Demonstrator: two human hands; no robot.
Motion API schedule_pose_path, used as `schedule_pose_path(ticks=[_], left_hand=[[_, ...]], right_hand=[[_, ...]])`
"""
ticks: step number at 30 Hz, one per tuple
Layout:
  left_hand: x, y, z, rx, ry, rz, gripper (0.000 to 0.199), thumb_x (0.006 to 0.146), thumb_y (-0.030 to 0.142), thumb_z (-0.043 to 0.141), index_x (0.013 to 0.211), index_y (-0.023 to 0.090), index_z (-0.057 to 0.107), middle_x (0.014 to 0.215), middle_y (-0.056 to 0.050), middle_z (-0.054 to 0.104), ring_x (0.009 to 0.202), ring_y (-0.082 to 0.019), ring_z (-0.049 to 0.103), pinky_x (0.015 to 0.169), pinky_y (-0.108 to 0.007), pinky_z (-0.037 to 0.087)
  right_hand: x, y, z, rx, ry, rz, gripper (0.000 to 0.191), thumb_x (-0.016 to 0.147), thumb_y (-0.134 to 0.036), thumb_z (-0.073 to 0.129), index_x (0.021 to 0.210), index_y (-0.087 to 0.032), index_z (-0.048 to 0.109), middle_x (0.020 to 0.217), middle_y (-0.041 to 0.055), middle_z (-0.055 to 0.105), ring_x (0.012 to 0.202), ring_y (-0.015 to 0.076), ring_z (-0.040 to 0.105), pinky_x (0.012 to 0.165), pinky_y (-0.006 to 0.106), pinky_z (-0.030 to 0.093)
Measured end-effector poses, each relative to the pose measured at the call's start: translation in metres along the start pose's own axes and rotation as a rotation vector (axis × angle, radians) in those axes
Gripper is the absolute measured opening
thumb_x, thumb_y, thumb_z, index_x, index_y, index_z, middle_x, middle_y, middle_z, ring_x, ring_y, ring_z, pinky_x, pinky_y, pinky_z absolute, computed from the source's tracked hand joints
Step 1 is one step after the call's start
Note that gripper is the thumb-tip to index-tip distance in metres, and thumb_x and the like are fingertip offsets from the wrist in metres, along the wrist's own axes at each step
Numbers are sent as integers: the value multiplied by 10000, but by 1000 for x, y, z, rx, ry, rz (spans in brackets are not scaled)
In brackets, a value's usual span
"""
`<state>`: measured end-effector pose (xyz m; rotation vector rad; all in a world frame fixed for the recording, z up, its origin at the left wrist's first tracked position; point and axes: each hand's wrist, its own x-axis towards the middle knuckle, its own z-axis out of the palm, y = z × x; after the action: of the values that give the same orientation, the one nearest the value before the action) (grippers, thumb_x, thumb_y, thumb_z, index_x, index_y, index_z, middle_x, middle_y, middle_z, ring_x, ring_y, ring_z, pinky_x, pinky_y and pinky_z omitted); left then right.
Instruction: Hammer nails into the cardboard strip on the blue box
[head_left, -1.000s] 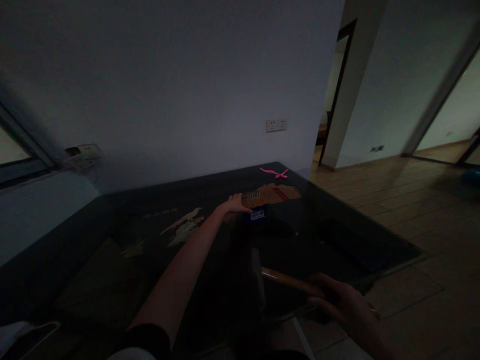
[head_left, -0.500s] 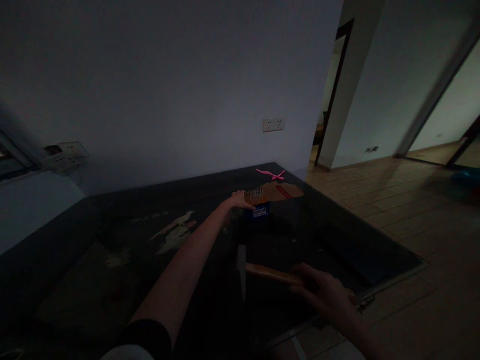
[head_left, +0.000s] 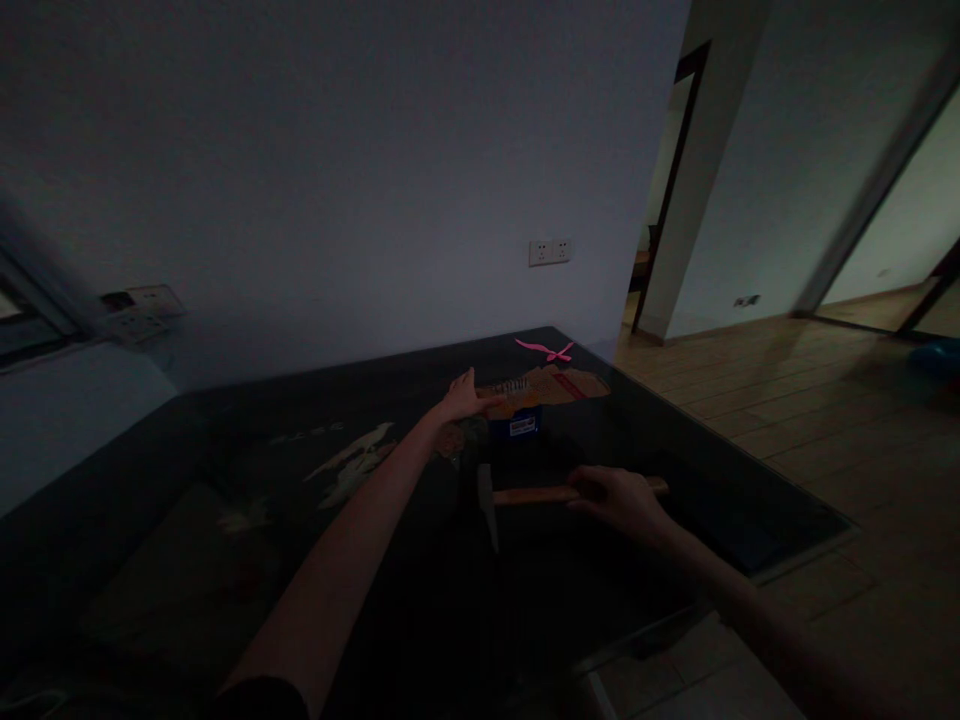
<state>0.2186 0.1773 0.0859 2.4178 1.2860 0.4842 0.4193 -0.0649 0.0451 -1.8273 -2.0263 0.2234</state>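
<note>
My right hand (head_left: 619, 498) is wrapped round the wooden handle of a hammer (head_left: 532, 495), whose dark metal head points left over the dark table. Farther off, my left hand (head_left: 463, 398) has its fingers apart at the left edge of a torn piece of cardboard (head_left: 570, 385). A row of thin nails or pins (head_left: 514, 386) shows on the cardboard's left part. Under the cardboard stands a blue box (head_left: 523, 424) with a white label. A round, brownish object (head_left: 450, 440), too dark to make out, is beside my left wrist.
A pink ribbon-like strip (head_left: 553, 352) lies behind the cardboard near the table's (head_left: 360, 375) back corner. Pale patches (head_left: 356, 465) show on the table left of my forearm. The wall with a socket (head_left: 550, 252) rises behind the table; wooden floor (head_left: 787, 400) is at the right.
My right hand has moved forward and up with the hammer, away from the table's front edge. My left hand has shifted slightly left, its fingers more spread at the cardboard's edge.
</note>
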Motion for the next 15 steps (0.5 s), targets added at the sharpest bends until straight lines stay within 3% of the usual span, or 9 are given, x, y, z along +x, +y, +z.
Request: schedule_pose_path(ticks=[3, 6, 10, 15], left_hand=[[-41, -8, 5, -209, 181, -74, 669, 858, 516, 367, 1388, 139, 209, 1447, -154, 291, 1335, -246, 266, 1060, -386, 261], [-94, -10, 30, -489, 151, -150, 541, 928, 449, 163, 1406, 197, 152, 1456, -105, 293, 1322, -188, 308, 1048, -378, 311], [-153, 0, 65, -866, 42, -241, 561, 910, 472, 224, 1411, 236, 132, 1501, -47, 182, 1358, -153, 213, 1084, -319, 286], [-173, 11, 73, -1075, 24, -269, 603, 881, 440, 336, 1414, 244, 134, 1510, -31, 135, 1369, -147, 164, 1109, -302, 241]], right_hand=[[20, 12, -1, -18, 17, -31, 251, 760, -377, 606, 965, -238, 649, 934, 38, 705, 830, 214, 642, 690, 286, 447], [39, 22, 0, -44, 14, -66, 258, 752, -366, 620, 971, -234, 654, 939, 40, 703, 842, 218, 636, 710, 292, 442], [60, 31, 6, -73, -14, -103, 274, 761, -375, 612, 989, -228, 658, 953, 42, 702, 844, 213, 634, 715, 287, 438], [72, 39, 14, -109, -44, -128, 297, 766, -396, 606, 1000, -221, 659, 949, 49, 703, 848, 220, 635, 701, 287, 435]])
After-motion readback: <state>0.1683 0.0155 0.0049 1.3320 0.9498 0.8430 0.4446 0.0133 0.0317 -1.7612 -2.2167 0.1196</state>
